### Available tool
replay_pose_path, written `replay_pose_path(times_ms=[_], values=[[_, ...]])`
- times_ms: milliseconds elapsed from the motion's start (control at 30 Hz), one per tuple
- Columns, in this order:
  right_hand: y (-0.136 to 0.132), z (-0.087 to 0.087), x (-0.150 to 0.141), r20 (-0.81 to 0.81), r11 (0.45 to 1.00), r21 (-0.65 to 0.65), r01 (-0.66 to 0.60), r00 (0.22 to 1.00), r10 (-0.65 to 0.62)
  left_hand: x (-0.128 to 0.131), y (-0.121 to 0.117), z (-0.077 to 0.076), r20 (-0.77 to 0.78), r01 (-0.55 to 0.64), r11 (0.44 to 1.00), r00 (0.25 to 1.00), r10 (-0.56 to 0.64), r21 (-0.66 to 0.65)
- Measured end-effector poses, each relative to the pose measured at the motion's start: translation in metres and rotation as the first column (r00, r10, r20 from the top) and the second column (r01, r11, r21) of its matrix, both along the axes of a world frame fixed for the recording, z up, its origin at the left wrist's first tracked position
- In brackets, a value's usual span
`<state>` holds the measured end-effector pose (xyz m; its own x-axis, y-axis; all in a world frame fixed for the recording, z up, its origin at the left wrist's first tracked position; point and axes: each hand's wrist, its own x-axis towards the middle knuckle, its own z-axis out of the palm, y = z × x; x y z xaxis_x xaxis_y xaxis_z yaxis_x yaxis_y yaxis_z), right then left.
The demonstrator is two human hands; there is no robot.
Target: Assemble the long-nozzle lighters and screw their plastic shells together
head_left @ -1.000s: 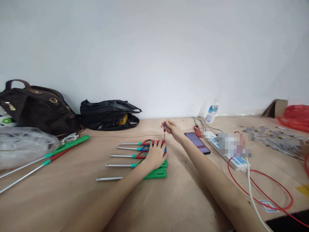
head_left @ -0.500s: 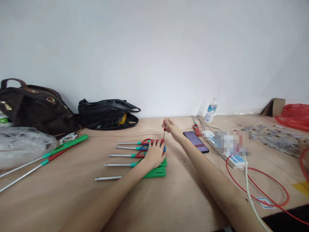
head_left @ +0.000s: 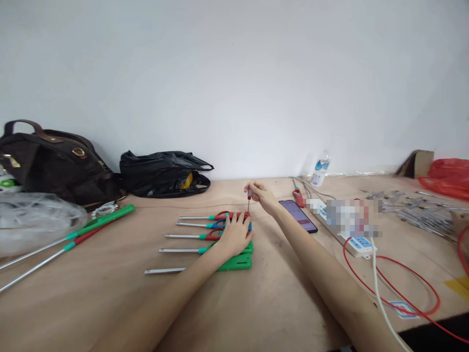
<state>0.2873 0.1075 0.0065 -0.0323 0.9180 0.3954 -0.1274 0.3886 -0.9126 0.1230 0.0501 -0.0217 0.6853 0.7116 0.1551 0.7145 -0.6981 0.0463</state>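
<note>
Several long-barrelled gas lighters lie in a row, metal tubes pointing left. The farthest is a red lighter (head_left: 220, 214); then come a blue lighter (head_left: 214, 225), another red lighter (head_left: 208, 236) and two green ones, the nearest green lighter (head_left: 236, 263) partly under my left forearm. My left hand (head_left: 237, 235) lies flat across the handles, fingers spread, fingertips on the farthest red lighter. My right hand (head_left: 261, 192) pinches the handle of a small screwdriver (head_left: 249, 196). Its shaft stands upright, tip down at the handle end of that red lighter. The exact contact is hidden by its small size.
To the right lie a phone (head_left: 298, 216), a power strip (head_left: 361, 247) with cables, and a water bottle (head_left: 320, 168). Many metal tubes (head_left: 425, 220) are piled farther right. On the left are more lighters (head_left: 100, 220), a dark bag (head_left: 54, 164) and a black plastic bag (head_left: 164, 173).
My right hand's fingers have shifted on the screwdriver, and more of its handle shows below them. My left hand and the lighters stay in place.
</note>
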Motion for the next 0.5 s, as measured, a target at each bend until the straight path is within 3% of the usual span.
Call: replay_pose_path(times_ms=[500], values=[[0.0018,-0.0007,-0.0002,-0.011,1.0,-0.011,0.011,1.0,-0.011,0.0004,-0.0029,0.0046,-0.044,-0.012,1.0,0.999,0.012,-0.001]])
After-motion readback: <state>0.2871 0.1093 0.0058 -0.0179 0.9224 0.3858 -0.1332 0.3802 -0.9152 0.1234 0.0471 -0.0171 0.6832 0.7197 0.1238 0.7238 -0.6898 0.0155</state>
